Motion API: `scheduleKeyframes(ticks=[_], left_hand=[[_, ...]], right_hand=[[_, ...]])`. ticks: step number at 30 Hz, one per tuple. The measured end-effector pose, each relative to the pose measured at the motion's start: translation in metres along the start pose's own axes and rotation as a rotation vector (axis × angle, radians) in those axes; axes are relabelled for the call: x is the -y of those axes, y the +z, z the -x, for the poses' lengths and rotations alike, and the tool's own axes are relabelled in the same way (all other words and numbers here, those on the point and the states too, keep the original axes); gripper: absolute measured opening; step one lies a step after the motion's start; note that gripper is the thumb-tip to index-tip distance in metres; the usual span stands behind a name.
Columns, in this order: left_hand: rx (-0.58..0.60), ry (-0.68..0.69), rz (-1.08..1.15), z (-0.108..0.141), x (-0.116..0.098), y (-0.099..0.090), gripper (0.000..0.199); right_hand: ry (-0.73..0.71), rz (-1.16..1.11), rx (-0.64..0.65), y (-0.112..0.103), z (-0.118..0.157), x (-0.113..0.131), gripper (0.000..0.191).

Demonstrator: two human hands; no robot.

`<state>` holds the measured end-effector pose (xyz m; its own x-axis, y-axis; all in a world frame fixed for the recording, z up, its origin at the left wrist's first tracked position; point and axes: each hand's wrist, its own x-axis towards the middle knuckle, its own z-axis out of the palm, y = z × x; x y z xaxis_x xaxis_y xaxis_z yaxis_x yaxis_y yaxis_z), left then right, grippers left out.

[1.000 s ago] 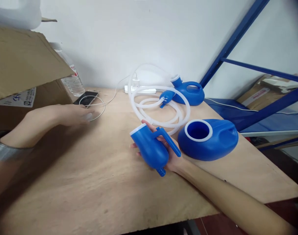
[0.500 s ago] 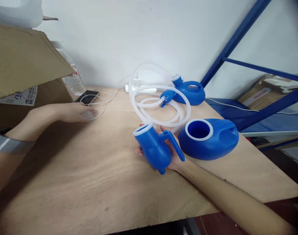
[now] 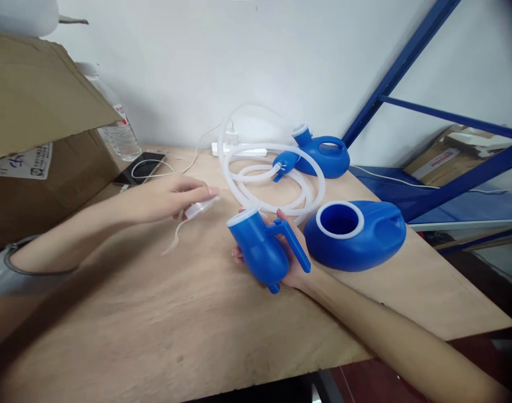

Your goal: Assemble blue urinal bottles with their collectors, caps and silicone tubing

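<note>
My left hand (image 3: 176,197) is closed on a small translucent plastic piece (image 3: 200,207) with a thin pale strip hanging from it, blurred by motion. A small blue cup with a handle and white rim (image 3: 262,249) rests in my right hand (image 3: 298,268), its fingers wrapped behind it and its mouth tilted up to the left. Just right of that hand lies a blue container with a wide white-rimmed opening (image 3: 361,240). Behind the hands a clear hose (image 3: 319,196) lies coiled, joined to a blue spouted piece (image 3: 286,161).
At the back stands another blue bottle (image 3: 331,159) near a white power strip (image 3: 243,151). A phone (image 3: 144,168) with a white cable and a water bottle (image 3: 121,137) are beside a cardboard box (image 3: 71,179) at the left. A blue metal rack (image 3: 407,50) stands right.
My left hand has moved right, away from the phone, carrying the translucent piece toward the cup. My right hand still holds the cup, and the view has shifted slightly.
</note>
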<state>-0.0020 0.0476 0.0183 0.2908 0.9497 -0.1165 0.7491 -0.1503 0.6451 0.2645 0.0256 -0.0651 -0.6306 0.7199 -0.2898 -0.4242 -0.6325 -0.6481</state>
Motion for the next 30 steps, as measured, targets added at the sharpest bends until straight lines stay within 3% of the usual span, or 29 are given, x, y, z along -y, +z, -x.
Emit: scheduleKeyframes(ticks=[5,10,14,19,22,30], left_hand=[[0.043,0.099,0.225,0.006,-0.022,0.047,0.064],[-0.125,0.111,0.24,0.014,-0.027,0.065,0.061],[-0.127,0.139,0.286,0.016,-0.023,0.069,0.063],[-0.012,0.169,0.372,0.016,-0.019,0.061,0.065],[0.049,0.215,0.368,0.015,-0.022,0.053,0.059],[0.002,0.248,0.31,0.015,-0.021,0.051,0.057]], right_hand=[[-0.036,0.092,0.075,-0.002,-0.001,-0.003,0.06],[-0.038,0.167,0.071,-0.001,-0.002,-0.006,0.069],[-0.049,0.177,0.073,-0.001,-0.004,-0.008,0.069],[-0.129,0.134,0.078,-0.007,-0.009,-0.01,0.087],[-0.122,0.088,0.097,-0.007,-0.007,-0.008,0.089],[-0.153,0.107,0.133,0.004,0.003,-0.002,0.09]])
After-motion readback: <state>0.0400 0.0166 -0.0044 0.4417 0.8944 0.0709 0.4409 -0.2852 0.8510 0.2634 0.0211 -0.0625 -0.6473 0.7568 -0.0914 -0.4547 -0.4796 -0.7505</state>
